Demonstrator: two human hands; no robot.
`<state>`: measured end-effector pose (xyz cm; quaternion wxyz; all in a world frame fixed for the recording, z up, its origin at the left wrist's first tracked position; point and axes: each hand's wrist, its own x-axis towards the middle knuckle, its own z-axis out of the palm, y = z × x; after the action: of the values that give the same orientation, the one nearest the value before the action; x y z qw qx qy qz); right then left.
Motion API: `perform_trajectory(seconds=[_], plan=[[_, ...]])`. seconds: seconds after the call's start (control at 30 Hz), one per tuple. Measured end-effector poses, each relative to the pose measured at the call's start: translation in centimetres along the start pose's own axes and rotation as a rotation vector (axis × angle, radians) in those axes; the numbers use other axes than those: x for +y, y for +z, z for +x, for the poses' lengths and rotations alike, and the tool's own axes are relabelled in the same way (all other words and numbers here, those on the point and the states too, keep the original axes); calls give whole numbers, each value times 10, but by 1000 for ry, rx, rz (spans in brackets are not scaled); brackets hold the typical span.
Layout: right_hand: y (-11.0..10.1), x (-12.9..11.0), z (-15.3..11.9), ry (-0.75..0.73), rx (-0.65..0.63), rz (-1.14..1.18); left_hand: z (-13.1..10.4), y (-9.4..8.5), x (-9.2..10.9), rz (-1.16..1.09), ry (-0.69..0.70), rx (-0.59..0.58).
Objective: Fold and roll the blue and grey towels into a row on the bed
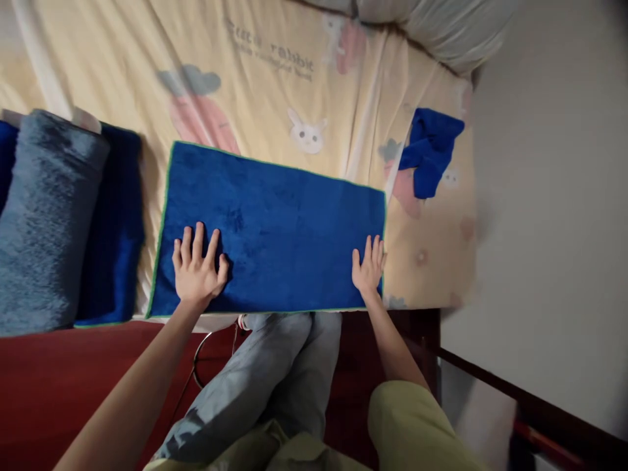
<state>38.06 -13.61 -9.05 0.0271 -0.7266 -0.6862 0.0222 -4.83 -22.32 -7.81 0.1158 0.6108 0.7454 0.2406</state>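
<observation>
A blue towel [289, 229] with green edging lies spread flat along the front edge of the bed. On its left part rests my left hand [197, 271], palm down with fingers spread. My right hand [369, 265] lies flat near the towel's right edge, its fingers stretched out. Neither hand grasps anything. To the left of the towel, a grey-blue fluffy folded cloth [53, 216] sits on top of another dark blue towel [115, 229].
The bed [265, 104] has a yellow sheet printed with rabbits and carrots. A crumpled blue cloth [429, 150] lies on it at the right. Grey bedding [432, 29] is at the back. A pale wall [549, 196] stands at the right, and the floor [63, 386] is red.
</observation>
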Motion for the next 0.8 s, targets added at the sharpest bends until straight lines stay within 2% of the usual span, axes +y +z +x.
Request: perform_trajectory(seconds=[0.23,0.47,0.6,0.73,0.8], plan=[[-7,-5,5,11,13,-11,2,-1,5,6,-10,-21],[-10,-7,1,16,-30,-75,4,0,4,74,-24,-52],[-17,-11,7,57,-42,-61,1,-4,6,101,-10,-53],[-46,-37,6,162,-140,49,-3,-21,18,141,4,-49],[-65,-64,-18,215,-114,167,1,-34,24,174,19,-88]])
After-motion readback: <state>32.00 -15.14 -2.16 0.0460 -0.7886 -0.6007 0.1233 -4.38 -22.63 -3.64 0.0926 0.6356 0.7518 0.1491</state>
